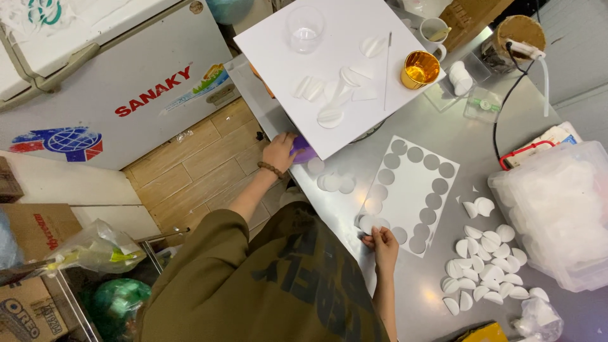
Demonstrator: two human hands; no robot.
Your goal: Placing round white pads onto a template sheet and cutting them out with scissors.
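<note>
The grey metal surface point(468, 158) carries a white punched card sheet point(411, 190). The right hand point(382, 244) pinches white paper discs point(370, 223) at its edge; the left hand point(278, 152) closes on a purple object point(303, 150), steadying it beneath a white board point(285, 38). Folded white discs point(484, 266) lie sorted nearby.

Olive sleeves point(209, 253), brown beaded bracelet point(272, 168)

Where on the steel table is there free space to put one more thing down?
Bare steel table lies between the punched white sheet and the clear bin. The heap of folded white circles and the white board are crowded.
</note>
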